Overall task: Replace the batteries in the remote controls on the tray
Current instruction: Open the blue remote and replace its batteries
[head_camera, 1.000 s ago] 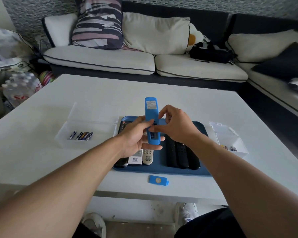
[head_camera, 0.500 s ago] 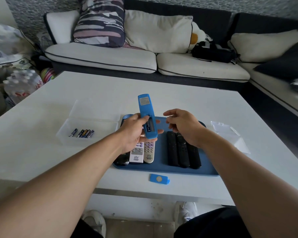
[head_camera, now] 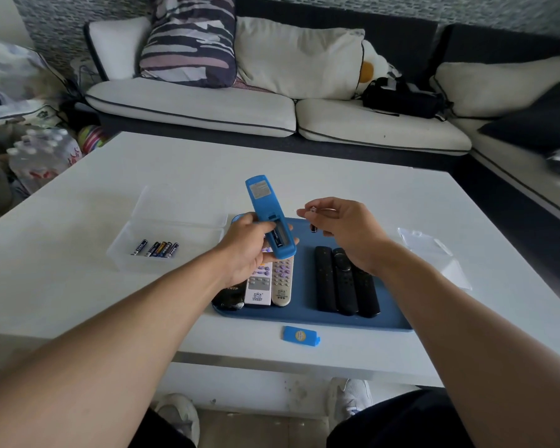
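A bright blue remote (head_camera: pixel 270 218) with a grey label; a matching blue cover (head_camera: pixel 301 335) with a yellow dot on the white counter (head_camera: pixel 369 202). Darker blue tray (head_camera: pixel 304 315) carries black remotes (head_camera: pixel 346 281), one white (head_camera: pixel 258 284), one seemingly beige (head_camera: pixel 282 281) with purple buttons.

a white desk (head_camera: pixel 304 176) carries a blue tray (head_camera: pixel 304 315) near its front edge. left of the tray sits a clear open box (head_camera: pixel 126 257), well apart from another clear box (head_camera: pixel 446 263) on the right. a small blue battery cover (head_camera: pixel 301 335) lies just in front of the tray.
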`<state>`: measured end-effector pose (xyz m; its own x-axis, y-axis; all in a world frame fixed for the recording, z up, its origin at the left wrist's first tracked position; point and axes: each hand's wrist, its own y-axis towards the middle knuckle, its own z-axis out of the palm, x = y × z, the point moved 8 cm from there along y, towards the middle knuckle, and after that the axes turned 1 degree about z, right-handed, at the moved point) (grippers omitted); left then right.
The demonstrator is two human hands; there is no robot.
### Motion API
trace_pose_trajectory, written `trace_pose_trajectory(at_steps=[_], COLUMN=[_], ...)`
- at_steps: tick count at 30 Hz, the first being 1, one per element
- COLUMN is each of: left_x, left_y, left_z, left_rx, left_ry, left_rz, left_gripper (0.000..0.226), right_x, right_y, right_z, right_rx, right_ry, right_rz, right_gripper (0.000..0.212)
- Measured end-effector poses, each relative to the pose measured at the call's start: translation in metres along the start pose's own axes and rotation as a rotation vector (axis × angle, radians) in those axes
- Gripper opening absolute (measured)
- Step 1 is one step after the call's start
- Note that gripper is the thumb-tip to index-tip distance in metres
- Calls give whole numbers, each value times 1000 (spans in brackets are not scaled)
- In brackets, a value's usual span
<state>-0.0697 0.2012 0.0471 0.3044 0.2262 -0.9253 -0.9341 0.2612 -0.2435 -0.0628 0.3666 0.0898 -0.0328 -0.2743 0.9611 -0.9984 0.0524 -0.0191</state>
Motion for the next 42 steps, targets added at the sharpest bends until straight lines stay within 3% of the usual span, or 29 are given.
trace_pose_trajectory(at_steps=[4,10,21,33,42], left_x=[-1,-3,-2,-2,-3], left_y=[2,2,1,7,7], left_z=[-6,-8,-7,-23,-22], left_rx=[-32,-20,-37,-133,-111], left_ry=[54,35,35,53,92], left_rz=[23,19,30,61,77], left_gripper=[23,19,21,25,25], right_x=[1,9,25,28,31], right_y=[-1,-8,-11,-14,-15], right_z=[3,8,8,20,27], right_rx=[53,67,-99,-18,32], right_ry=[246,184,-412,-621,-675], right_rz=[-9,-57,-241,-273,-344], right_gripper=[11,18,17,10,20])
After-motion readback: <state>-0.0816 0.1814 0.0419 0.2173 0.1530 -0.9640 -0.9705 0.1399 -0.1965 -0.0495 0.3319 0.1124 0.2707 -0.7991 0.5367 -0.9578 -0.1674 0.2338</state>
